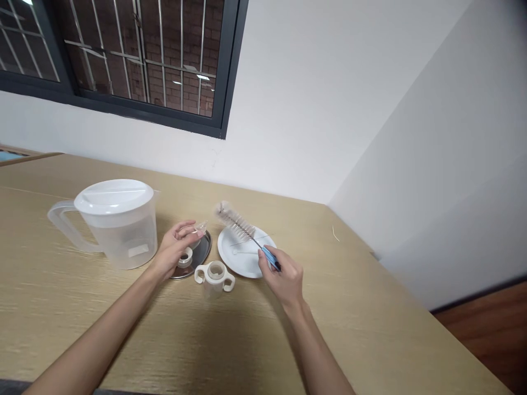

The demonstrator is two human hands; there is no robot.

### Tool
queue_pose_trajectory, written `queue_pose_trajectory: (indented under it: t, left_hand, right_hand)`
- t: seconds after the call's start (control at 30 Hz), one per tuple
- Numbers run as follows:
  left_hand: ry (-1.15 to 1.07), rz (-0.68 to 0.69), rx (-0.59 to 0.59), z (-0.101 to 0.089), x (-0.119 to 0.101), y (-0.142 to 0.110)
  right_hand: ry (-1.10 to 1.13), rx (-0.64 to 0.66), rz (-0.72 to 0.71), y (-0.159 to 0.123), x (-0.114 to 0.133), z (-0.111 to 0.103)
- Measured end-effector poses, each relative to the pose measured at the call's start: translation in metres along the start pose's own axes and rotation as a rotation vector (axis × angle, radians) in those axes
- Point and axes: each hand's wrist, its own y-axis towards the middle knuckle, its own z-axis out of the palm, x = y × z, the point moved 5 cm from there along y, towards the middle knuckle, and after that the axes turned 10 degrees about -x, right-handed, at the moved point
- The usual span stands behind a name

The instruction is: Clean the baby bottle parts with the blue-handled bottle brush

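Observation:
My right hand (284,274) grips the blue handle of a bottle brush (236,222), its pale bristles pointing up and left above a white plate (226,258). A thin white-tipped stick (247,253) lies on that plate. In my left hand (177,247), between thumb and fingers, is a small clear bottle nipple (201,226), partly covered by the fingertips. Under this hand sits a round metal tray (201,255), carrying a pale ring collar (185,258). A two-handled baby bottle (214,277) without a top stands upright between the hands, nearer to me.
To the left stands a translucent lidded pitcher (123,236) with its handle facing left. The wooden table (349,318) meets a white wall (288,137) at the back. Toward the right edge lies a thin pale strip (335,233). A barred window (144,60) is above.

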Motion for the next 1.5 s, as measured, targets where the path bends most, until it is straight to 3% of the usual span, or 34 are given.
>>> queue_pose_trajectory:
  t: [0.1, 0.37, 0.57, 0.77, 0.93, 1.1, 1.5]
  left_hand:
    - [0.083, 0.186, -0.044, -0.004, -0.002, 0.004]
    - [0.344, 0.501, -0.063, -0.005, -0.01, 0.003]
    - [0.511, 0.618, -0.092, -0.004, -0.014, -0.001]
    - [0.522, 0.612, -0.13, -0.003, -0.022, -0.007]
    - [0.441, 0.559, -0.147, -0.003, -0.021, -0.007]
    - [0.502, 0.581, -0.128, -0.004, -0.018, -0.005]
    - [0.46, 0.531, -0.152, -0.007, -0.016, -0.003]
  right_hand:
    - [0.01, -0.007, -0.014, 0.001, 0.002, -0.002]
    - [0.038, 0.07, -0.062, 0.0, 0.005, 0.001]
    - [-0.038, 0.112, -0.051, -0.002, 0.001, 0.006]
    - [0.029, 0.064, -0.038, -0.001, 0.004, 0.0]
    - [0.058, 0.102, -0.101, -0.003, 0.01, 0.002]
    - [0.014, 0.136, -0.182, -0.004, 0.012, 0.005]
    - [0.012, 0.143, -0.218, -0.006, 0.015, 0.006]
